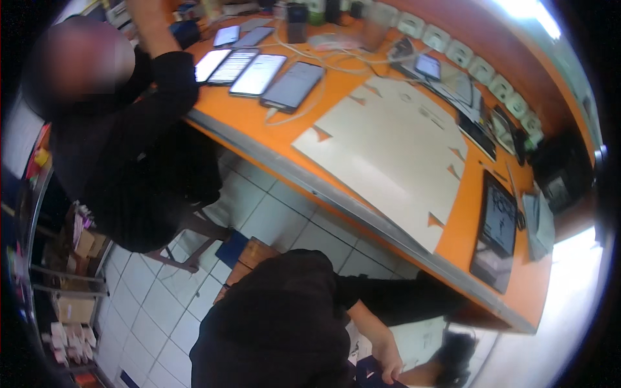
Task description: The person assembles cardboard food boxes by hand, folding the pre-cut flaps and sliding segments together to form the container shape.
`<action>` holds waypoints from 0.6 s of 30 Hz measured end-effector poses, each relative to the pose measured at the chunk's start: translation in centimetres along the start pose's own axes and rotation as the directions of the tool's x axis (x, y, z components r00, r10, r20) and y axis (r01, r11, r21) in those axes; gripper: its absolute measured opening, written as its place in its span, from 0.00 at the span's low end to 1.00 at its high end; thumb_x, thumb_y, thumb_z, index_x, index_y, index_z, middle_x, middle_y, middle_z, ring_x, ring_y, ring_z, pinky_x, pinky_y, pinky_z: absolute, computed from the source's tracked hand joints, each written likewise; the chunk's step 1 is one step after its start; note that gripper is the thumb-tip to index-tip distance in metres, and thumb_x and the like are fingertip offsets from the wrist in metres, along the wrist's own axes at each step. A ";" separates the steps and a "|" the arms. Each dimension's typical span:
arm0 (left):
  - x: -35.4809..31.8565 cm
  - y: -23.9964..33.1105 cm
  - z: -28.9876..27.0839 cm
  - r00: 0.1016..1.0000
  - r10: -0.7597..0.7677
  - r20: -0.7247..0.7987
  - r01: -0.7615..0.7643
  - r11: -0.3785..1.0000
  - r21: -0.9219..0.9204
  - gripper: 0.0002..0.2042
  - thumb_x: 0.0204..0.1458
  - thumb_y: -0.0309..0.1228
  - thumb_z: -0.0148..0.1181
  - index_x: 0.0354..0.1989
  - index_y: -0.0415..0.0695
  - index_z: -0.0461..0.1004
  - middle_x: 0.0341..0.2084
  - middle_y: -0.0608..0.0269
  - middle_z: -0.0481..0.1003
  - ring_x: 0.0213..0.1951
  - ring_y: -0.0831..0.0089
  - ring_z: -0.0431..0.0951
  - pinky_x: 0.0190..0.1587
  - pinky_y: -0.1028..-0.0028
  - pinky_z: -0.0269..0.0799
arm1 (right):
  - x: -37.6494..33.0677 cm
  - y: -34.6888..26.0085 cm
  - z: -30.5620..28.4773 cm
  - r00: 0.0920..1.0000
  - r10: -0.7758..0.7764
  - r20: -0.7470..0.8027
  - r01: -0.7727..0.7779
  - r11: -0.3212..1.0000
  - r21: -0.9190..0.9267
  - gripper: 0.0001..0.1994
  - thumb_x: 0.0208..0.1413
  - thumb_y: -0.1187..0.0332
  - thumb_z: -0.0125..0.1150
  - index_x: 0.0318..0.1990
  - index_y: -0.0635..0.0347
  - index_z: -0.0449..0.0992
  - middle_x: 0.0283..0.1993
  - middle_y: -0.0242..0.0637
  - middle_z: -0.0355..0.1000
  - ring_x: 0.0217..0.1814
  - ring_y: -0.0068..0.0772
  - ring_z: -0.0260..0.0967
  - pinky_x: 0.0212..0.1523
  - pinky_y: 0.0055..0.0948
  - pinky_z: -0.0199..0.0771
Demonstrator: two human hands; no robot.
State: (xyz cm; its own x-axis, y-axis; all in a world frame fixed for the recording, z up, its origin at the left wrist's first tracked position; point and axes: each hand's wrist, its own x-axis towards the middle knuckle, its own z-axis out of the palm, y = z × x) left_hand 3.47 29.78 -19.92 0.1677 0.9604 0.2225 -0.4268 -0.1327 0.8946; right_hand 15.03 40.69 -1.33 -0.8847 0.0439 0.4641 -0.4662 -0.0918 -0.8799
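A: Down at the near edge, under the orange counter [336, 110], a hand [387, 354] comes out of a black sleeve [401, 301]. I take it for the right one, though the view doesn't make the side certain.

B: What's it on?

A: Fingers curled downward, touching the top of a dark blue thing [370, 374] right at the bottom rim. That thing lies directly beneath the fingertips, just left of a black tuft-like mass [456, 362]. Whether the fingers are truly clamped on it or only resting there, I cannot tell.

B: And the left hand?

A: Not showing anywhere.

B: Up on the counter?

A: A big white sheet [388, 149] in the middle, well apart from the hand. Far left, a row of phones [259, 72] with lit screens, cables trailing off them. Right side, a dark tablet [497, 229] lying flat near the edge.

B: Anyone else?

A: A second person in black [139, 161] sits far left on a stool, one arm raised to the counter's far end. White tiles [272, 213] between them.
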 end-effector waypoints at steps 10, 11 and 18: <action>-3.5 7.5 4.9 0.991 -0.130 0.011 0.128 0.951 -0.282 0.12 0.58 0.36 0.53 0.33 0.38 0.73 0.23 0.71 0.72 0.24 0.83 0.70 0.27 0.80 0.68 | 1.3 -2.5 3.8 0.862 0.328 -0.387 -0.488 0.326 -0.810 0.13 0.37 0.75 0.69 0.31 0.65 0.71 0.27 0.37 0.69 0.29 0.30 0.67 0.33 0.29 0.66; -3.3 7.2 4.8 0.995 -0.098 0.023 0.100 0.962 -0.253 0.13 0.60 0.35 0.51 0.34 0.35 0.72 0.24 0.71 0.72 0.26 0.85 0.69 0.30 0.82 0.66 | 1.7 -2.7 4.0 0.832 0.349 -0.431 -0.536 0.309 -0.786 0.13 0.34 0.77 0.68 0.29 0.66 0.70 0.27 0.39 0.69 0.28 0.32 0.68 0.31 0.30 0.66; -3.0 8.5 6.3 0.988 -0.150 -0.036 0.145 0.981 -0.128 0.16 0.58 0.37 0.55 0.43 0.34 0.67 0.21 0.71 0.70 0.23 0.86 0.65 0.25 0.80 0.58 | 2.0 -3.3 3.5 0.805 0.545 -0.232 -0.449 0.304 -0.840 0.11 0.33 0.78 0.68 0.28 0.64 0.75 0.27 0.42 0.69 0.29 0.41 0.68 0.30 0.32 0.66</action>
State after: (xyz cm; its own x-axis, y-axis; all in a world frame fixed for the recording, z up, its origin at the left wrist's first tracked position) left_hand 4.88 24.21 -10.52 0.1980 0.9776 0.0715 -0.5086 0.0401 0.8601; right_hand 14.85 37.61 2.87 -0.9676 0.2166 -0.1296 0.2516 0.7884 -0.5613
